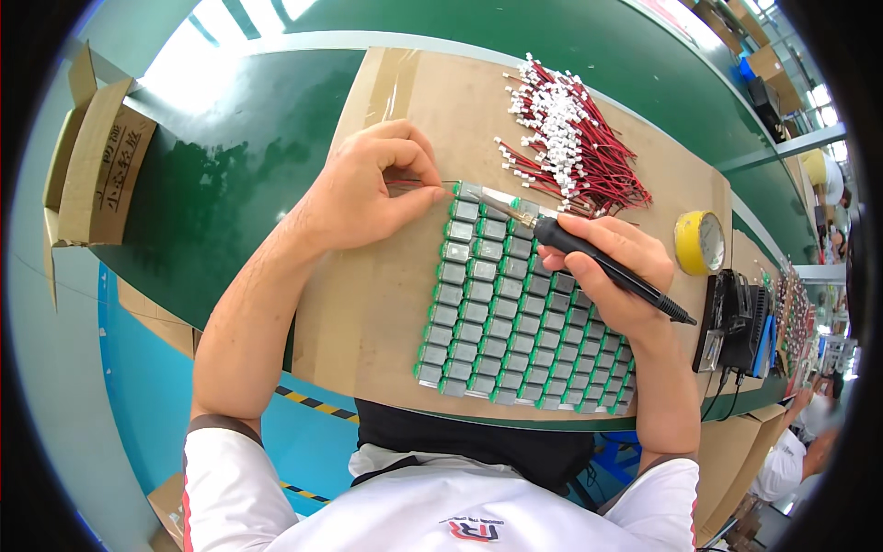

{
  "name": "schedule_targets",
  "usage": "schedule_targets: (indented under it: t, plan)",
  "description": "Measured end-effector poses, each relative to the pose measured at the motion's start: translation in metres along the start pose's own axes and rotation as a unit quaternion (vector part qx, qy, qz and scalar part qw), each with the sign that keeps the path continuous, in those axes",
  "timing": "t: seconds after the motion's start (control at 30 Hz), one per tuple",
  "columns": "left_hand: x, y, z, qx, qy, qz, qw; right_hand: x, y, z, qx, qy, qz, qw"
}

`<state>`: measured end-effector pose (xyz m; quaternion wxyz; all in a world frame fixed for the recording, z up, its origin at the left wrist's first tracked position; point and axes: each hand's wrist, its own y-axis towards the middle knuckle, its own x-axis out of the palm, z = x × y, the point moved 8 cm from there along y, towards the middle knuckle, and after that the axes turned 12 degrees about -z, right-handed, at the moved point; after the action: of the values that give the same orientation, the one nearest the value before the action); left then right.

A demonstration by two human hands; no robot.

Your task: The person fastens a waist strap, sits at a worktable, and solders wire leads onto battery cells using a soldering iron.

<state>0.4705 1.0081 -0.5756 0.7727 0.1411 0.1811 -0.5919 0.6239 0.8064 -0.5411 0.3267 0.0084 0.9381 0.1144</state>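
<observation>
My right hand (612, 262) grips a soldering iron (612, 259) with a black handle. Its metal tip points left, to the far left corner of a slanted array of small grey battery cells (474, 313) with green edges, laid in close rows. By that same corner my left hand (382, 184) pinches a thin red wire lead (405, 183) between thumb and forefinger. The wire's end lies close to the corner cell; whether it touches cannot be made out. Beyond the array lies a heap of red-and-black wire leads (598, 152) with white connectors.
Brown cardboard (368, 340) covers the green table (221, 184) under the work. At the right are a roll of yellow tape (699, 243) and a black device (745, 327) with cables. An open cardboard box (97, 175) stands far left. Another person (786, 460) sits at the lower right.
</observation>
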Motion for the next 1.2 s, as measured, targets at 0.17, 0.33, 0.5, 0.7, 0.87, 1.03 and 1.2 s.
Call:
schedule_targets:
  t: [0.17, 0.33, 0.5, 0.7, 0.87, 1.03, 1.2]
  plan:
    - [0.0006, 0.0013, -0.0010, -0.003, 0.000, 0.005, 1.000, 0.0027, 0.0016, -0.0021, -0.020, -0.013, -0.009, 1.000]
    - [-0.0005, 0.0017, -0.0012, -0.004, 0.009, 0.005, 1.000, 0.0047, 0.0028, 0.0016, -0.008, -0.011, -0.005, 1.000]
    - [-0.0006, 0.0014, -0.0017, -0.005, 0.008, 0.009, 1.000, 0.0062, 0.0042, 0.0008, -0.008, -0.011, -0.005, 1.000]
    - [-0.0005, 0.0021, -0.0010, -0.006, 0.008, 0.012, 1.000, 0.0063, 0.0043, 0.0003, -0.021, -0.019, -0.002, 1.000]
    - [-0.0002, 0.0024, -0.0016, -0.004, 0.015, 0.016, 1.000, 0.0066, 0.0053, -0.0014, -0.037, -0.031, 0.001, 0.999]
    - [-0.0004, 0.0021, -0.0019, 0.000, 0.022, 0.019, 1.000, 0.0078, 0.0051, -0.0002, -0.041, -0.034, 0.008, 0.999]
    - [0.0005, 0.0016, -0.0012, -0.007, 0.028, 0.008, 1.000, 0.0077, 0.0055, -0.0012, -0.041, -0.037, 0.007, 0.998]
